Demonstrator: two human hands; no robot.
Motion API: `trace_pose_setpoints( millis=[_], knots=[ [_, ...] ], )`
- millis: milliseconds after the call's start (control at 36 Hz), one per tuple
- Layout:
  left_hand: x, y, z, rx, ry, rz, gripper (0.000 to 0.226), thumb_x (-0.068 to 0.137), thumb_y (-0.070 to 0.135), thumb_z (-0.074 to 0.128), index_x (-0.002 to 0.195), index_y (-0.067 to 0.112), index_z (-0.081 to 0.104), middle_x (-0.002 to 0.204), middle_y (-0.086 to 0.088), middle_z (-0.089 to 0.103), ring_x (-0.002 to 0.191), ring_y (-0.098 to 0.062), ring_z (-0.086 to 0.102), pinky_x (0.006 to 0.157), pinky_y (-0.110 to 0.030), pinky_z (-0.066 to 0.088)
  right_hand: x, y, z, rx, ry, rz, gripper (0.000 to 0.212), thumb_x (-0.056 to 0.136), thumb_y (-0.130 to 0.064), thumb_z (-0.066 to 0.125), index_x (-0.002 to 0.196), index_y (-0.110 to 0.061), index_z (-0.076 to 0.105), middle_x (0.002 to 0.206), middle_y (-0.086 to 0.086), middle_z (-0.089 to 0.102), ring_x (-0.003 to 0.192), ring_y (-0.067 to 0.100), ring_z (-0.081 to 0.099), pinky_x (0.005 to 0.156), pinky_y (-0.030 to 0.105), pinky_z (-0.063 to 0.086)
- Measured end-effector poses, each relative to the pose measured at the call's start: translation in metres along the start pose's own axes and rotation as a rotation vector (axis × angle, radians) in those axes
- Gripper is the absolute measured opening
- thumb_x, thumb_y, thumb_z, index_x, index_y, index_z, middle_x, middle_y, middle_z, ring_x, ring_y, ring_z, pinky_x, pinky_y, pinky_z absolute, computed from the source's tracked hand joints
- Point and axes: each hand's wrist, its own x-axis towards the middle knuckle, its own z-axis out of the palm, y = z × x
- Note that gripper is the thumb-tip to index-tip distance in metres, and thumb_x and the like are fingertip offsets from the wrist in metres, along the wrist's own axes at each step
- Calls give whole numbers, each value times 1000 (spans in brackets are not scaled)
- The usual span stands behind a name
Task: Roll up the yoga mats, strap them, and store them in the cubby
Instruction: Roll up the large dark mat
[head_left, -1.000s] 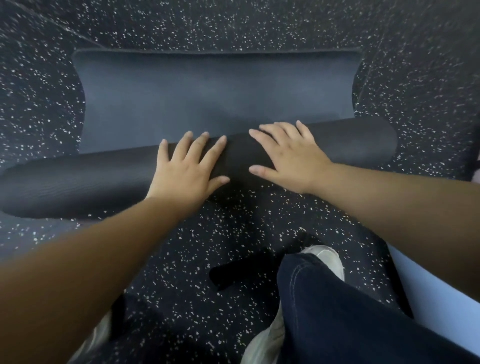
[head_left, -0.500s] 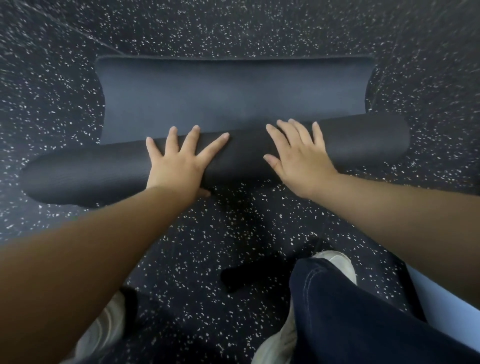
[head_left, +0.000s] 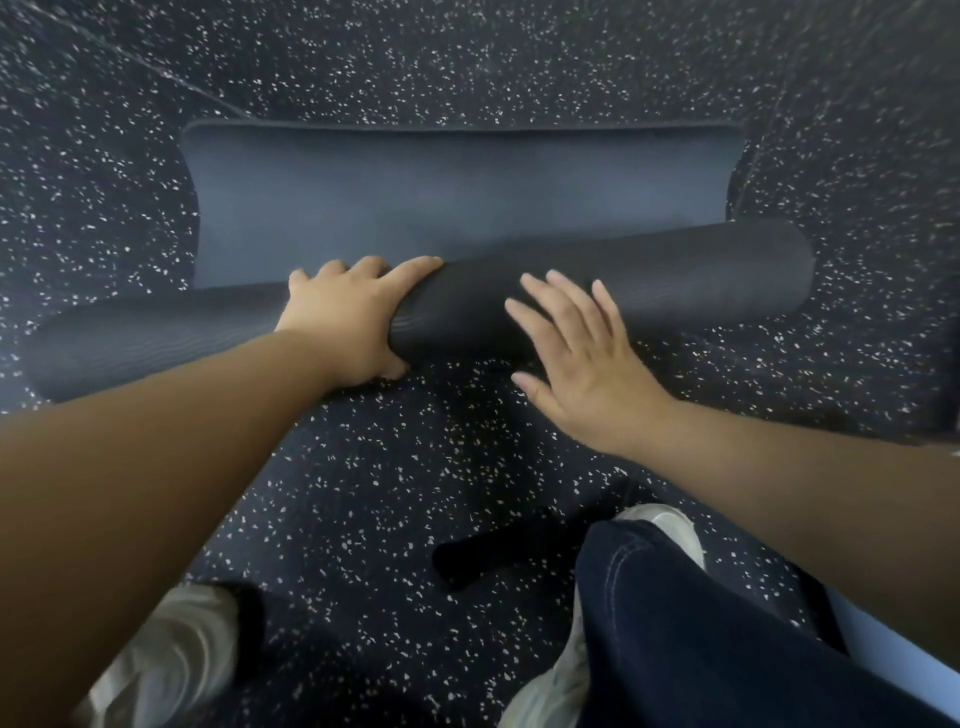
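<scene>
A dark yoga mat lies across the speckled floor, mostly rolled into a thick roll (head_left: 649, 280) that runs from lower left to upper right. A short flat stretch of mat (head_left: 457, 197) remains beyond the roll. My left hand (head_left: 348, 312) grips the roll near its middle, fingers curled over the top and thumb at the near underside. My right hand (head_left: 582, 364) is flat with straight, spread fingers against the roll's near side. A black strap (head_left: 483, 556) lies on the floor between my feet.
Dark rubber floor with white flecks (head_left: 467, 62) surrounds the mat. My white shoes (head_left: 171, 654) and a bent knee in dark jeans (head_left: 727, 639) fill the bottom. A pale blue surface (head_left: 883, 644) shows at the lower right edge.
The roll has moved away from me and the flat stretch is shorter. My left hand went from flat to wrapped over the roll. My right hand slid back to the near side.
</scene>
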Motion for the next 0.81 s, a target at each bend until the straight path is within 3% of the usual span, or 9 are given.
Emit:
trace_pose_setpoints(
  millis=[83,361,528,639,722,806],
  knots=[
    [-12,10,2,-10,-43,48,106,63,53,75,145,52,7,133,5,47,118,-30,46,95,-47,36,-14,-5,5,-51,49,-72,61,91,-42,41,143,-12,31,151,10,28,141,30,25,115,57,19],
    [-36,35,14,-122,-251,236,108,58,58,77,143,55,10,129,10,52,116,-20,52,90,-33,44,-51,-24,4,-31,145,-161,63,82,-50,54,131,-13,41,132,3,39,124,23,42,109,49,29],
    [-33,33,15,-109,-310,234,119,56,73,73,146,53,-2,134,6,48,119,-21,51,97,-37,44,-49,-22,7,-48,138,-184,55,85,-42,52,129,-12,41,130,6,40,120,26,44,107,47,32],
    [-36,25,11,-8,-160,259,104,68,79,55,151,44,3,147,5,39,130,-21,44,109,-40,30,-29,-12,2,-138,-1,-178,56,89,-43,46,132,-9,42,131,12,52,119,30,50,102,47,40],
    [-40,19,10,-31,6,243,81,82,69,40,152,38,15,152,0,35,137,-25,36,115,-46,21,3,-4,-10,-120,-177,-81,59,89,-45,38,134,-9,51,128,11,60,115,32,58,97,47,42],
    [-43,18,13,-53,104,220,70,88,58,34,151,32,25,153,-8,34,141,-30,31,114,-51,21,34,6,-20,-95,-268,-9,55,100,-45,32,146,-17,39,142,4,47,133,28,39,110,48,25]
  ],
)
